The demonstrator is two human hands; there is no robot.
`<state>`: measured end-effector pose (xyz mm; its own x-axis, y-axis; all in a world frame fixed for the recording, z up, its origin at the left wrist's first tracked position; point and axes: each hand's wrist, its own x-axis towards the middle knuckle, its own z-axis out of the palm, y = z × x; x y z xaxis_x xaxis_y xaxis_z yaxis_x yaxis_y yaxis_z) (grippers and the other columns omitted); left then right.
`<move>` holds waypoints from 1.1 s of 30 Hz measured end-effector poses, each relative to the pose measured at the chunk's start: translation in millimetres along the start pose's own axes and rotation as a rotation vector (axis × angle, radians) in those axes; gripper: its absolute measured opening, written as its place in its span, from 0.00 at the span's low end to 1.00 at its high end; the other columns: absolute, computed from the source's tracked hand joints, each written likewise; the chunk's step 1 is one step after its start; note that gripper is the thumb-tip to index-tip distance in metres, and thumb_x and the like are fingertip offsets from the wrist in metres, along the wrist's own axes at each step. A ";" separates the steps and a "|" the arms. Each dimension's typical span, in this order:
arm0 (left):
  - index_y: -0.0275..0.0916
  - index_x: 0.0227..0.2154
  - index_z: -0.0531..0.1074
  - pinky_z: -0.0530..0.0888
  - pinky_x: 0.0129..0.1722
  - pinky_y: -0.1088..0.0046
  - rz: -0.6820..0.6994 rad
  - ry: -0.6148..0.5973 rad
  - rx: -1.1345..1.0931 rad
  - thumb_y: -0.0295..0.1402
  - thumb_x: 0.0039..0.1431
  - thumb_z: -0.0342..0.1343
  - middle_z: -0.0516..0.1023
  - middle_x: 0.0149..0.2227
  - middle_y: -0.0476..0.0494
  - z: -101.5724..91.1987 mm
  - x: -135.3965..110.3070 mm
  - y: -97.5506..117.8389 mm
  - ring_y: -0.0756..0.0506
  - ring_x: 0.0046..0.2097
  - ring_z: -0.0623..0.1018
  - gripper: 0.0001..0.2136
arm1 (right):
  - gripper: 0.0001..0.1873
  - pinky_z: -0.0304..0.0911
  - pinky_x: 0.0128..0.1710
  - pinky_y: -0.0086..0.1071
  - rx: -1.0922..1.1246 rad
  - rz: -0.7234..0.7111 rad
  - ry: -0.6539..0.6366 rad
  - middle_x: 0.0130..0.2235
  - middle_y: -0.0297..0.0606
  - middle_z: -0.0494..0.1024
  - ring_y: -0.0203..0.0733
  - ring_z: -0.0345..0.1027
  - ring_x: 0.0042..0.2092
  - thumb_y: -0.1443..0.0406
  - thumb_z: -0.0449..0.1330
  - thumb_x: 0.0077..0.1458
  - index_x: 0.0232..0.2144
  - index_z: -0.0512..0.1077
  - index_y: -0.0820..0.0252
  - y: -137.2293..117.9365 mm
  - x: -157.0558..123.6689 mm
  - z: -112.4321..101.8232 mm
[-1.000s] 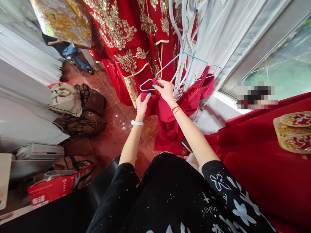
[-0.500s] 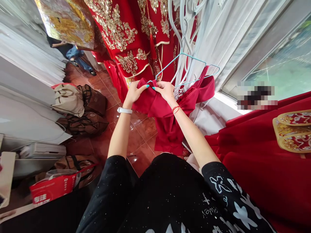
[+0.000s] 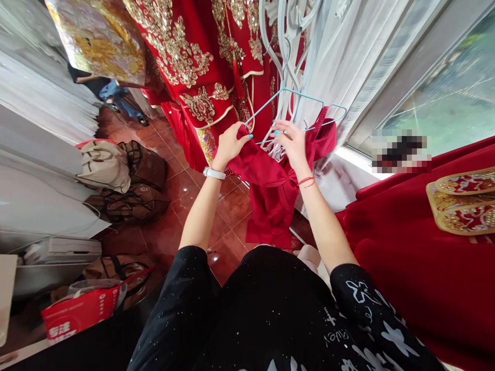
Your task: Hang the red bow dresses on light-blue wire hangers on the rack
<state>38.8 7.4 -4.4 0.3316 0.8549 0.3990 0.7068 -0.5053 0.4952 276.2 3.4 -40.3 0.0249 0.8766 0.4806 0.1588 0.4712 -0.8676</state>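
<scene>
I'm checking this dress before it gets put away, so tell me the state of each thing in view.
Left hand: gripping the dress.
Right hand: open, fingers spread.
Red satin dress: bunched, strap on hanger.
Teal wire hanger: tilted, hooked on white metal rack.
Gold-embroidered red gown: hanging.
Red shopping bag: on floor.

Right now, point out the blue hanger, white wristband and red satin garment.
Blue hanger (image 3: 303, 95), head view, upper bar.
White wristband (image 3: 214, 173), head view, strap on left wrist.
Red satin garment (image 3: 270, 206), head view, lower panel.
</scene>
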 end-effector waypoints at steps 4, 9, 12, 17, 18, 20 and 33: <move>0.48 0.63 0.68 0.64 0.69 0.44 -0.029 0.095 0.002 0.44 0.66 0.57 0.76 0.62 0.38 4.3 3.2 -4.0 0.32 0.67 0.70 0.24 | 0.26 0.71 0.63 0.54 -0.251 0.027 0.531 0.60 0.44 0.75 0.55 0.69 0.64 0.54 0.55 0.67 0.64 0.68 0.50 28.3 -10.0 -88.4; 0.47 0.66 0.66 0.60 0.71 0.43 0.060 0.336 0.054 0.41 0.65 0.59 0.71 0.67 0.34 19.9 2.6 31.1 0.30 0.70 0.65 0.27 | 0.48 0.60 0.71 0.56 -0.286 0.156 0.429 0.69 0.49 0.67 0.56 0.61 0.71 0.59 0.70 0.49 0.71 0.60 0.52 47.0 -15.7 -166.3; 0.43 0.66 0.67 0.64 0.70 0.46 0.195 0.164 0.085 0.39 0.68 0.55 0.73 0.65 0.33 47.1 13.6 65.9 0.31 0.69 0.69 0.25 | 0.40 0.64 0.69 0.53 -0.157 0.196 0.175 0.62 0.48 0.77 0.55 0.68 0.67 0.57 0.73 0.45 0.61 0.72 0.53 41.5 -17.8 -181.9; 0.38 0.65 0.70 0.68 0.66 0.62 0.307 -0.204 0.080 0.39 0.69 0.55 0.74 0.66 0.33 100.4 51.4 116.4 0.37 0.66 0.73 0.23 | 0.22 0.72 0.62 0.48 -0.084 0.234 0.064 0.47 0.43 0.86 0.53 0.79 0.53 0.57 0.77 0.38 0.38 0.81 0.56 24.9 -30.8 -180.5; 0.37 0.62 0.72 0.70 0.63 0.63 0.290 -0.256 0.082 0.39 0.70 0.55 0.77 0.63 0.33 108.1 57.0 123.4 0.37 0.64 0.76 0.21 | 0.21 0.73 0.60 0.48 -0.081 0.252 0.051 0.45 0.42 0.86 0.53 0.80 0.51 0.58 0.78 0.37 0.36 0.82 0.57 22.4 -35.4 -179.4; 0.36 0.54 0.77 0.72 0.56 0.64 0.223 -0.311 0.093 0.40 0.72 0.54 0.81 0.55 0.32 118.4 63.2 133.2 0.36 0.57 0.80 0.17 | 0.19 0.76 0.56 0.48 -0.094 0.282 0.036 0.39 0.41 0.86 0.53 0.80 0.46 0.59 0.78 0.36 0.33 0.81 0.58 18.2 -45.2 -179.1; 0.37 0.47 0.78 0.66 0.45 0.65 0.088 -0.263 0.074 0.47 0.72 0.55 0.83 0.47 0.35 122.6 52.3 142.4 0.35 0.52 0.79 0.18 | 0.09 0.77 0.48 0.47 -0.283 0.071 0.678 0.31 0.37 0.79 0.48 0.78 0.39 0.58 0.67 0.51 0.25 0.76 0.57 -5.1 -75.8 -184.6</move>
<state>233.4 -5.5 -7.6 0.5380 0.8139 0.2193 0.7083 -0.5775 0.4060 455.7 -83.5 -48.8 0.6344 0.6079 0.4775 0.3802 0.2924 -0.8775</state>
